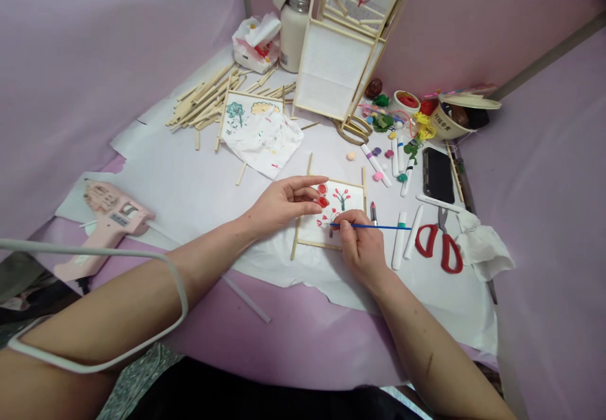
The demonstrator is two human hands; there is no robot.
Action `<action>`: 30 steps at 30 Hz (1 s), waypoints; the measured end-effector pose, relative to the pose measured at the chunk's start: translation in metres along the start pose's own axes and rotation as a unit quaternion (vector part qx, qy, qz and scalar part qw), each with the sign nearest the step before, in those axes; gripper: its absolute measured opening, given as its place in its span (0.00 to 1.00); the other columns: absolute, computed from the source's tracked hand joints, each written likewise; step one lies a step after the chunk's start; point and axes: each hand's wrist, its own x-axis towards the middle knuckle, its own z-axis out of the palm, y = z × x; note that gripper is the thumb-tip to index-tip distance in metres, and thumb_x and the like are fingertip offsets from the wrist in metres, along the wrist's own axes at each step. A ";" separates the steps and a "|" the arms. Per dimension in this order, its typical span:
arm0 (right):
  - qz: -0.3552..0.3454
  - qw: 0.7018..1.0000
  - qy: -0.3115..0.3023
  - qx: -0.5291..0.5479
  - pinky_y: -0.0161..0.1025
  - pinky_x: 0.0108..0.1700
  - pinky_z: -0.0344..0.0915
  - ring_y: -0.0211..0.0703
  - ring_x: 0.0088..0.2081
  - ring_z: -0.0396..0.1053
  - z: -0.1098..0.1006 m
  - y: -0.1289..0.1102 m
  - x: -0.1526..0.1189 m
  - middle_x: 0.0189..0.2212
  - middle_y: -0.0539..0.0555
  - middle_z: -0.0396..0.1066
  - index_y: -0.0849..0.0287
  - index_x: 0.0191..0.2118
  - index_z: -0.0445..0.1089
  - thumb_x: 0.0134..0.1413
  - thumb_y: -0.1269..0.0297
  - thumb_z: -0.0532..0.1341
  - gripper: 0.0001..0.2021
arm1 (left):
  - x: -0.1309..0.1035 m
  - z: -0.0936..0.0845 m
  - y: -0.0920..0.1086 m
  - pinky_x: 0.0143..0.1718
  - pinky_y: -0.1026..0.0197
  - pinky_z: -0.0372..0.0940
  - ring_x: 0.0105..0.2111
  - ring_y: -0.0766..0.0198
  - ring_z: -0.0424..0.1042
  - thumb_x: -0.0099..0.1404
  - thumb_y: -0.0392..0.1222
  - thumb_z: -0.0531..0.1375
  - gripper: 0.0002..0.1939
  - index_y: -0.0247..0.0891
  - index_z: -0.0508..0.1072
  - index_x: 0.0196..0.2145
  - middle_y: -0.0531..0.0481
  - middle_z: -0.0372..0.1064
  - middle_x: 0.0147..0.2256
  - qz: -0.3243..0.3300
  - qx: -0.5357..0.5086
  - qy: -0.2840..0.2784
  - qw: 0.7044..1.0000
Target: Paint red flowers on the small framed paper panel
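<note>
A white panel in a wooden stick frame (318,243) lies flat in front of me, with red flowers and green stems painted on it. My right hand (362,243) pinches a thin blue paintbrush (388,227), its tip over the red flowers at the panel's lower left. Over the panel's upper left is my left hand (288,202), thumb and fingers curved around a small red paint container (322,202). How firmly those fingers touch it is hard to tell. A small dark-tipped tube (374,213) lies right of the panel.
Behind stand a wooden stick lantern frame (334,60) and an open bottle (292,35). Wooden sticks (203,101) and a stained tissue (262,139) lie back left. A glue gun (111,218) is left, its white cable crossing my left forearm. Red scissors (442,243), markers (400,240) and a phone (438,175) lie right.
</note>
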 end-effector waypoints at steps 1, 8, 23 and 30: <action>-0.001 1.000 0.002 0.001 0.40 0.37 0.64 0.43 0.33 0.69 0.000 0.000 0.000 0.29 0.52 0.71 0.55 0.34 0.65 0.64 0.66 0.50 0.09 | 0.000 0.000 0.000 0.50 0.57 0.65 0.39 0.64 0.74 0.50 0.34 0.71 0.27 0.41 0.76 0.50 0.54 0.74 0.33 0.000 -0.001 -0.001 1.000; -0.008 1.000 0.001 0.000 0.40 0.37 0.63 0.43 0.33 0.69 0.001 0.002 0.000 0.30 0.52 0.72 0.55 0.36 0.66 0.64 0.66 0.51 0.08 | 0.000 -0.001 -0.001 0.50 0.56 0.65 0.39 0.64 0.74 0.51 0.35 0.71 0.27 0.40 0.76 0.50 0.53 0.74 0.34 -0.001 0.006 -0.003 1.000; -0.022 1.000 0.005 -0.006 0.40 0.36 0.63 0.42 0.32 0.68 0.001 0.001 0.000 0.29 0.52 0.71 0.56 0.35 0.65 0.64 0.67 0.51 0.08 | 0.000 0.000 0.000 0.50 0.56 0.65 0.39 0.63 0.75 0.50 0.34 0.71 0.27 0.40 0.76 0.50 0.53 0.74 0.33 0.001 0.004 -0.001 1.000; -0.072 0.997 0.009 -0.026 0.41 0.38 0.63 0.43 0.34 0.67 0.001 0.003 -0.001 0.30 0.53 0.70 0.56 0.36 0.64 0.63 0.70 0.52 0.06 | 0.000 0.000 -0.001 0.50 0.56 0.66 0.39 0.64 0.75 0.50 0.34 0.71 0.27 0.40 0.76 0.50 0.54 0.74 0.34 0.000 0.003 -0.001 1.000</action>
